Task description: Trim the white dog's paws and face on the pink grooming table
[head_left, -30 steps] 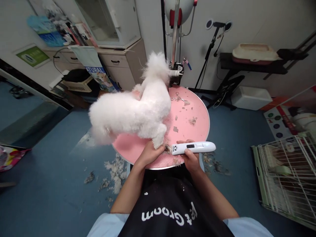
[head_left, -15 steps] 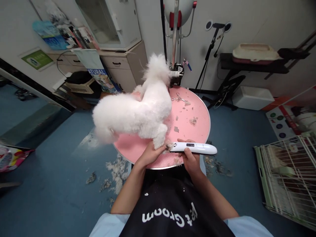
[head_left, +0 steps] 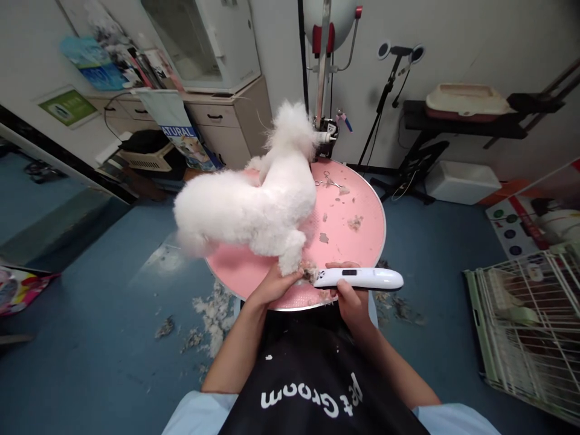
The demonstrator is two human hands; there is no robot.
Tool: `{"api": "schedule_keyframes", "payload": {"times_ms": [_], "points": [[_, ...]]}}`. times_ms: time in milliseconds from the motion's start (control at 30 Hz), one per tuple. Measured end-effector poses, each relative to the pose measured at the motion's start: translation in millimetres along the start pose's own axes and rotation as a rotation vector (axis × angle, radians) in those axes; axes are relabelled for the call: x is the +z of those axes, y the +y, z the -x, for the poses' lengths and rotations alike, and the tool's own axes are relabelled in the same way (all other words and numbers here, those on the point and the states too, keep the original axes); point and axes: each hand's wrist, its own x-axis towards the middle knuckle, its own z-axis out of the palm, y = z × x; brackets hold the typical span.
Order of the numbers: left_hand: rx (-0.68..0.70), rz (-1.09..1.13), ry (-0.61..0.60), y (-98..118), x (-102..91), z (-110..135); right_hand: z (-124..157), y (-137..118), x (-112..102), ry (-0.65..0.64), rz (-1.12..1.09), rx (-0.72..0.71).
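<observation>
A fluffy white dog [head_left: 244, 208] stands on a round pink grooming table [head_left: 357, 199], its head turned toward the far side. My left hand [head_left: 276, 284] is closed round the lower part of the dog's near leg, at the paw. My right hand [head_left: 352, 299] grips a white clipper [head_left: 369, 278] with a dark display. The clipper's head points left and is at the greyish fur of that paw, close to my left fingertips. Whether the blade touches skin is hidden by fur.
Scissors [head_left: 330, 182] and tufts of cut fur [head_left: 354, 222] lie on the table. An upright metal post [head_left: 322, 72] rises at its far edge. A wire cage [head_left: 534, 326] stands at the right; more fur [head_left: 215, 314] litters the floor. Cabinets [head_left: 217, 118] line the back left.
The clipper has shifted slightly right and down with my right hand. My left hand keeps its hold on the paw, and the dog's body has moved slightly right.
</observation>
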Motion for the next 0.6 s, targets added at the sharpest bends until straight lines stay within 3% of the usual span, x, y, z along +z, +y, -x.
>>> {"api": "schedule_keyframes", "payload": {"times_ms": [133,300,400,600], "points": [[-0.012,-0.025,0.052,1,1.8,1,4,-2,-1,-0.128,0.111,-0.014],[-0.010,-0.043,0.088,-4,4.4,0,5,-3,5,-0.058,0.165,-0.056],[-0.017,-0.046,0.110,-7,7.8,-1,6,-1,6,-0.033,0.083,-0.018],[0.054,-0.085,0.138,-5,18.7,-3,12,4,11,0.034,0.110,-0.092]]}}
